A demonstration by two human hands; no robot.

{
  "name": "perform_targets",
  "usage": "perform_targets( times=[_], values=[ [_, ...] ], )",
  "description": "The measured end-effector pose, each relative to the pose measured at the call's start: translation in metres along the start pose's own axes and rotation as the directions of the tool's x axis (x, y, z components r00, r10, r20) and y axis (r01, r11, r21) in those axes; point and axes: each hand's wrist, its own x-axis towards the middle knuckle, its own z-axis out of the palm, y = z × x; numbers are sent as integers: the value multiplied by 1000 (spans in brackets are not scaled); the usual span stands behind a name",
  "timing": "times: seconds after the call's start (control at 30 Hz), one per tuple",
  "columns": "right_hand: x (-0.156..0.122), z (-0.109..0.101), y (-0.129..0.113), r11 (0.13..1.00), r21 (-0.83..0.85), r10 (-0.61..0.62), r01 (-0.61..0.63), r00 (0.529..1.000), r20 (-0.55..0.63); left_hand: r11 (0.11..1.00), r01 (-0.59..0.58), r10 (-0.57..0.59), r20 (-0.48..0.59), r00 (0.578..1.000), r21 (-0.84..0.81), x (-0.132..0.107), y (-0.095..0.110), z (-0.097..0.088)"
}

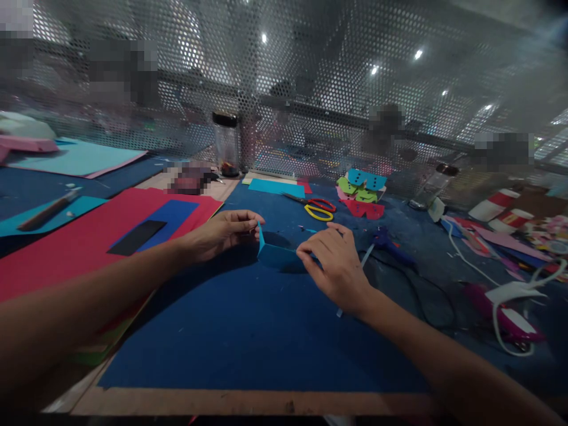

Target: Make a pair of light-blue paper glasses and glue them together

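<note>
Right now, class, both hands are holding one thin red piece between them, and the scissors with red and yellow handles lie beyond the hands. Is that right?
Not quite: the head view shows the thin piece is blue, not red. The left hand and right hand do hold it, with the scissors beyond them.

Table [248, 355]: blue-topped, with wooden front edge [248, 402]
Screen [306, 59]: perforated grey metal, behind the table
Lights [418, 54]: white spots above the table

Bare arms [119, 290] reach forward and inward; the left hand [224, 234] and right hand [335, 266], near each other, both pinch.
</note>
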Motion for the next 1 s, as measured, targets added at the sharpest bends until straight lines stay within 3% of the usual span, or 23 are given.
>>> perform_targets(
  times=[0.3, 0.77, 1.0],
  values=[
    [0, 1, 1, 1000, 0, -1, 1, 1000, -16, 995, 16, -16, 3, 1000, -94, 3, 0, -1],
    [-1, 1, 1, 1000, 5, 4, -4, 1000, -6, 1000, 11, -11, 10, 1000, 20, -3, 3, 6],
    [0, 2, 2, 1000, 0, 0, 0, 1000, -24, 999, 2, -2, -3, 1000, -45, -2, 2, 6]
  ],
)
